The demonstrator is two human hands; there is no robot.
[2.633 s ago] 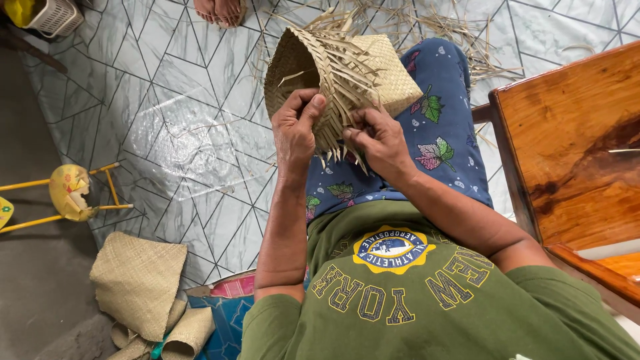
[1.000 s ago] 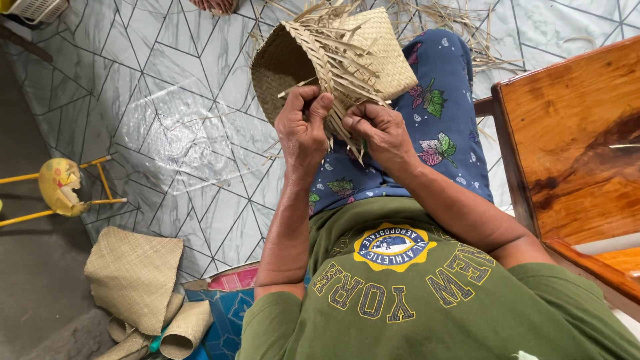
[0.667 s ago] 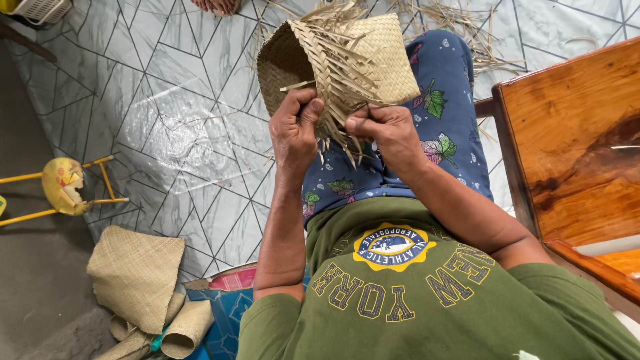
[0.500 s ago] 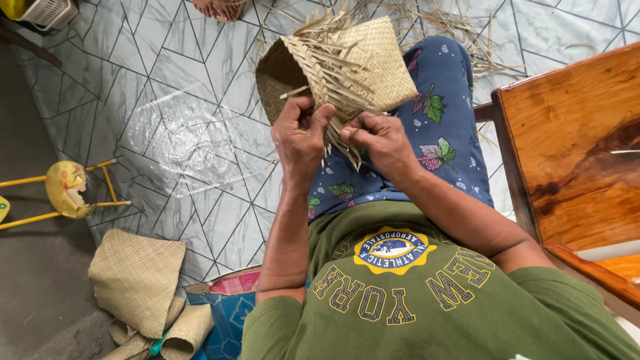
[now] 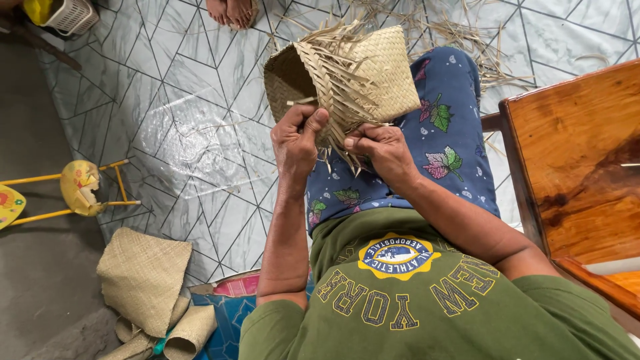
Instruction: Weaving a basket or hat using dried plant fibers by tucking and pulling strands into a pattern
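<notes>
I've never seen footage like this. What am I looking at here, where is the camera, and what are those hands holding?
There is no machine: a seated person works with bare hands, and the one camera sits on that person's head, looking down at the lap. The left hand and right hand both grip a half-woven straw basket with loose strips sticking out of its side. It rests over the knees, on blue leaf-print trousers. On the patterned floor mat lie straw scraps. Lower left are finished woven pieces; to the right, a wooden chair. Another person's bare feet show at the top.
</notes>
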